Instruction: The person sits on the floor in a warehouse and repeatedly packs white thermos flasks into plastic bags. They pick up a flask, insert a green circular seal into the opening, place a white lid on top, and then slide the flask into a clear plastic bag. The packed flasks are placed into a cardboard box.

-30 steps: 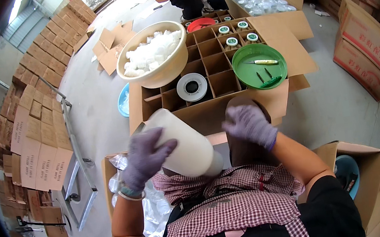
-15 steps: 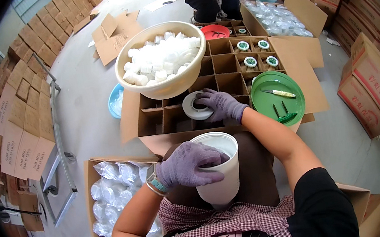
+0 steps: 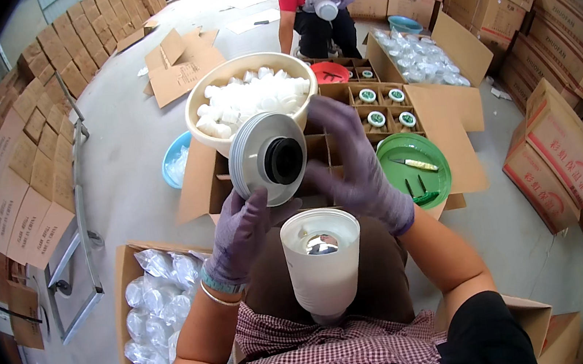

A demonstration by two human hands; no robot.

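My gloved left hand grips a white round flask collar with a black ring in its middle, held tilted above my lap. To its right, my gloved right hand is raised with fingers apart and nothing in it, slightly blurred by motion. A white cylindrical flask body stands upright between my thighs, untouched by either hand. Inside its open top shows a shiny silver surface. Just beyond the collar, a cream basin heaped with small white caps rests on a divided carton.
The divided carton holds several flasks with green-and-white tops. On its right sits a green tray with a knife. A box of plastic-wrapped parts is at my left. Across from me a co-worker holds a white piece. A metal trolley stands left.
The collar has risen from the carton and is now in my left hand, which has left the flask body. My right hand has let go and lifted. The co-worker has straightened up.
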